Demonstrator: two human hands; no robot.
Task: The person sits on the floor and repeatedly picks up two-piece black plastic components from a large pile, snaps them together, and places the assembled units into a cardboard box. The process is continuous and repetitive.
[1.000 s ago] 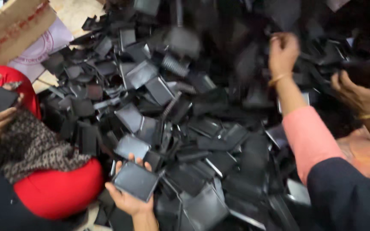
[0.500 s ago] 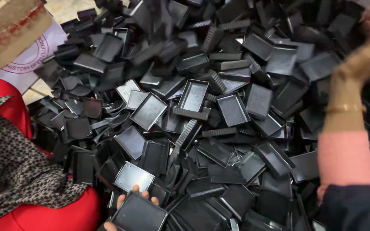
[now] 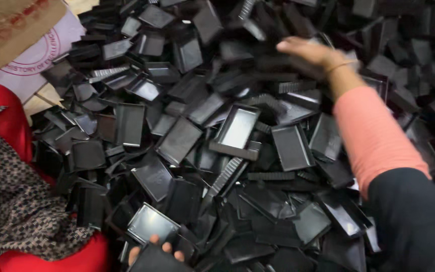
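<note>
From my remote seat, the heap of black plastic trays [image 3: 237,151] fills nearly the whole frame, from the upper edge to the lower right, the pieces lying flat, tilted and overlapped with no order. They are shallow rectangular shells with a raised rim; I judge each one light, stiff and thin-walled, glossy enough to slide off its neighbours, and liable to crack at a corner if bent. Among them lie ribbed black strips [image 3: 227,174], narrower and probably more flexible.

At the left edge, a person's red garment [image 3: 6,116] with a patterned brown scarf [image 3: 16,211] borders the heap; in the upper left corner sit a cardboard flap [image 3: 11,25] and a white printed sack [image 3: 41,60].

The right arm in a pink sleeve [image 3: 373,136] crosses the right half of the frame; the right hand [image 3: 310,50] is spread wide, palm down, hovering over trays in the upper centre, holding nothing that I can see.

At the lower edge, left of centre, the left hand [image 3: 152,249] shows only fingertips, curled over the rim of one small tray [image 3: 152,222] that they grip. I judge the long rim the best hold: thumb beneath, fingers over the lip, since the flat faces offer little friction.
</note>
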